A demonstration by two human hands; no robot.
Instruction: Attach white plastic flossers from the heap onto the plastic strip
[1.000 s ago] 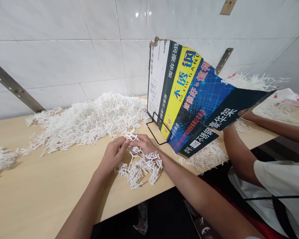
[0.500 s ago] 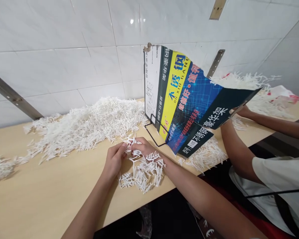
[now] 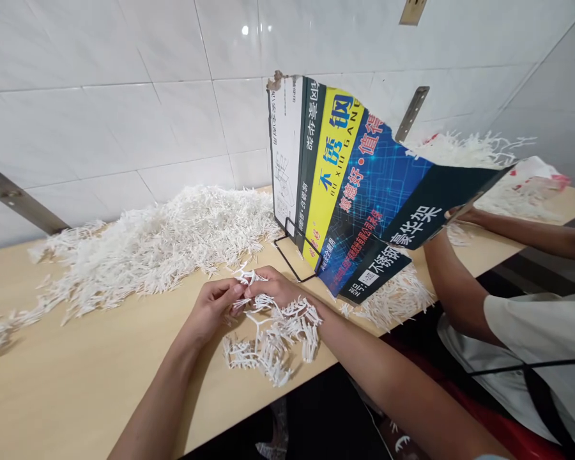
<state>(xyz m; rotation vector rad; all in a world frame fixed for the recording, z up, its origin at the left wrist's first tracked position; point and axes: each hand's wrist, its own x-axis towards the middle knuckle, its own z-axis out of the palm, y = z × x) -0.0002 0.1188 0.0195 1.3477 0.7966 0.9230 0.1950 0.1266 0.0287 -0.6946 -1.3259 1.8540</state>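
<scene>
My left hand [image 3: 211,310] and my right hand [image 3: 275,289] meet over the front of a wooden table [image 3: 76,377]. Both pinch the top of a white plastic sprue [image 3: 273,332], a branching frame with many small sticks on it. The frame hangs down from my fingers and spreads over the table near its front edge. Fingers of both hands are curled closed on it.
A large heap of loose white plastic sticks [image 3: 158,239] lies along the tiled wall. A printed cardboard sheet [image 3: 354,185] on a black wire stand [image 3: 297,255] divides the table. Beyond it another person's arm [image 3: 453,287] rests by more white pieces [image 3: 397,297].
The sprue has shifted slightly lower and to the right under my hands, which stay pinched together. The view has drifted a little.
</scene>
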